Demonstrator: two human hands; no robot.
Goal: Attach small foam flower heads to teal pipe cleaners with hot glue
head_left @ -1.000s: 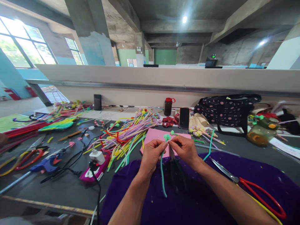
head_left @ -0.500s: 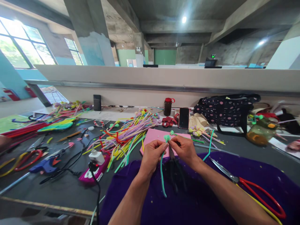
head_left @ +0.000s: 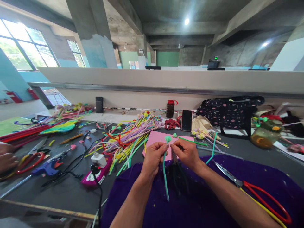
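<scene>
Teal pipe cleaner [head_left: 164,171] pinched by left hand [head_left: 154,157] and right hand [head_left: 187,154] – no writing legible

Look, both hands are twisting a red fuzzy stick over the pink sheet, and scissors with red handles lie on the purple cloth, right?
Not quite: the fuzzy stick is green, not red, as the head view shows. Both the left hand and the right hand do pinch its curled top over the pink sheet, and the scissors with red handles do lie on the purple cloth.

The red scissors [head_left: 258,193] are cut off at the right edge. A co-worker's hand [head_left: 6,158] at the far left is cut too. The phone [head_left: 186,120] screen is too small to read.
</scene>
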